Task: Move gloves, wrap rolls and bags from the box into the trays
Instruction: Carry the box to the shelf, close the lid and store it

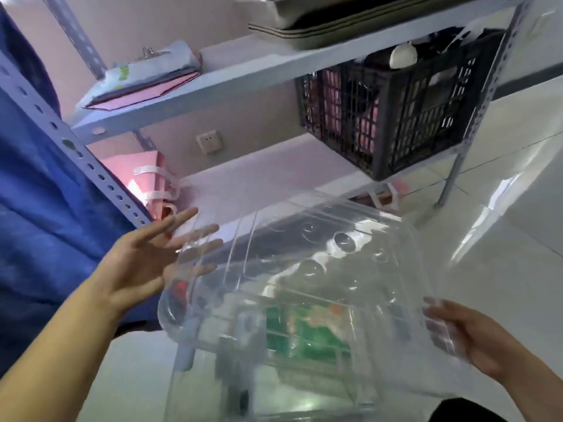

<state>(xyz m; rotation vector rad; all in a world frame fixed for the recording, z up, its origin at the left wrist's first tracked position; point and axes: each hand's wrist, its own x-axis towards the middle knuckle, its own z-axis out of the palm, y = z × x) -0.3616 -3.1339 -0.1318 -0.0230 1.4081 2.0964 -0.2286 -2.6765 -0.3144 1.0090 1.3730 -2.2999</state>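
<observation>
A grey metal shelving rack (213, 77) is filling the far half of the view, its two visible boards running from left to right. On the lower board, at the far right, one black slatted crate (393, 117) is standing, and on the upper board above it several metal trays (320, 22) are lying stacked; their number is hard to tell. A blue cloth (45, 208) is hanging along the left edge beside the rack's punched post. Near the camera, one clear plastic box lid (304, 254) is being held tilted between the two hands, over the clear box (274, 345) sitting on the pale tiled floor (518, 208). Through the plastic, a green packet (304, 327) is showing inside the box; the other contents are too blurred to count. One pink paper bag (146, 178) with white handles is standing at the left behind the lid. The left hand (143, 263) is lying with fingers spread and straight against the lid's left edge, some of them showing through the plastic. The right hand (469, 336) is touching the lid's near right edge with fingers relaxed, its fingertips blurred through the plastic.
</observation>
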